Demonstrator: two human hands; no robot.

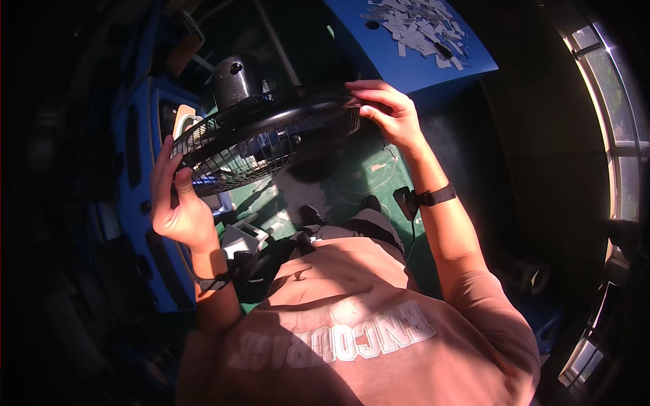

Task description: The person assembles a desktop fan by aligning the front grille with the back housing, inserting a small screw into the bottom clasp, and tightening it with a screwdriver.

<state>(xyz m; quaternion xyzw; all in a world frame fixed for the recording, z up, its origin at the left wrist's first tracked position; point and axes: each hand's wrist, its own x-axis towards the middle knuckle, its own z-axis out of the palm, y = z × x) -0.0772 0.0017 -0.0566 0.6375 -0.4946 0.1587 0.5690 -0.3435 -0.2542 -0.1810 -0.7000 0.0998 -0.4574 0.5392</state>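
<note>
A black electric fan (277,111) with a round wire cage is raised in front of me, its dark motor housing (237,81) on the far side. My left hand (181,203) grips the cage rim at its left end, thumb on the near side and fingers behind. At the opposite end, my right hand (393,111) pinches the rim between thumb and fingers. The wire bars (244,159) show along the lower side of the cage. Whatever lies inside the cage is mostly in shadow.
A blue table (406,74) at the far right bears a heap of white strips (423,30). On the left stands a blue cabinet or bin (145,183). A white object (242,240) sits on the green floor (372,176) near my feet. Windows (619,115) line the right.
</note>
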